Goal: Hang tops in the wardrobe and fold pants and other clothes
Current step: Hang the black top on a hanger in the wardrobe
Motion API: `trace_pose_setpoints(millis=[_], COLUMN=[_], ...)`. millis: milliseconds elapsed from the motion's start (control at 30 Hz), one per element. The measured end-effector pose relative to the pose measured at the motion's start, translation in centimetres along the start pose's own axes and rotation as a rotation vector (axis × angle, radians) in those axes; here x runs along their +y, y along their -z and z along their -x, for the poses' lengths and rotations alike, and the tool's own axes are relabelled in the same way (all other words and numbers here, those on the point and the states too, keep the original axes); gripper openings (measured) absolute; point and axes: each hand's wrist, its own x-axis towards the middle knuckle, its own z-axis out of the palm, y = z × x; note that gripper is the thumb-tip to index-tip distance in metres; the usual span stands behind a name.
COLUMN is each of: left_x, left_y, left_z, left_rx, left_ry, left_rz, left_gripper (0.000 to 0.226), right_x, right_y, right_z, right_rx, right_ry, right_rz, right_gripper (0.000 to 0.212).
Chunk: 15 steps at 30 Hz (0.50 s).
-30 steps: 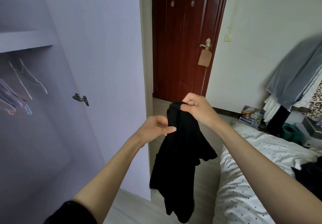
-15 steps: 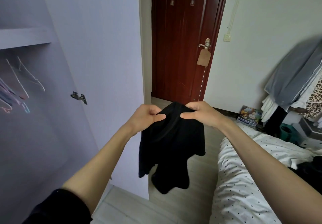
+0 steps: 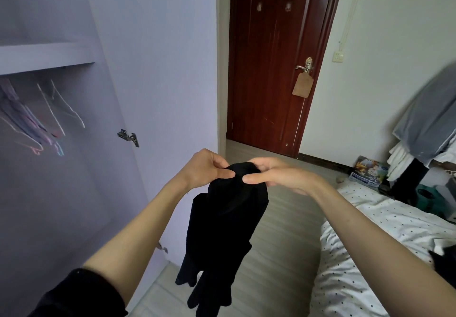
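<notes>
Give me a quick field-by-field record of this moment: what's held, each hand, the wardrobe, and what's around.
item held: black garment, hanging down in the air, bunched at its top
left hand: pinches the garment's top edge
right hand: pinches the same top edge, right beside the left hand
hanger on garment: none visible
wardrobe: open, at left, shelf above
hangers: several hang under the shelf; some look bare
bed: at right, dotted white sheet, dark cloth at its edge
door: dark red, shut, a tag on its handle
</notes>
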Motion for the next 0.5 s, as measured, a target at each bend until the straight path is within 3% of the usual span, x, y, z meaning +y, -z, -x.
trace_pose_setpoints(millis=[200, 400, 500], left_x=[-1.4, -6.0, -8.5], left_y=[0.9, 2.0, 3.1], left_z=[0.9, 2.0, 2.1], left_rx=[0.003, -0.003, 0.061], left_ry=[0.001, 0.108, 0.175], left_rz=[0.013, -0.127, -0.233], left_gripper=[0.011, 0.019, 0.011], right_x=[-0.9, -2.0, -2.6], right_y=[-0.9, -0.9, -1.0], right_z=[-2.3, -3.9, -4.6], right_rx=[0.338, 0.39, 0.444], right_ry=[0.164, 0.234, 0.273], right_rz=[0.273, 0.442, 0.44], right_gripper=[0.007, 0.012, 0.012])
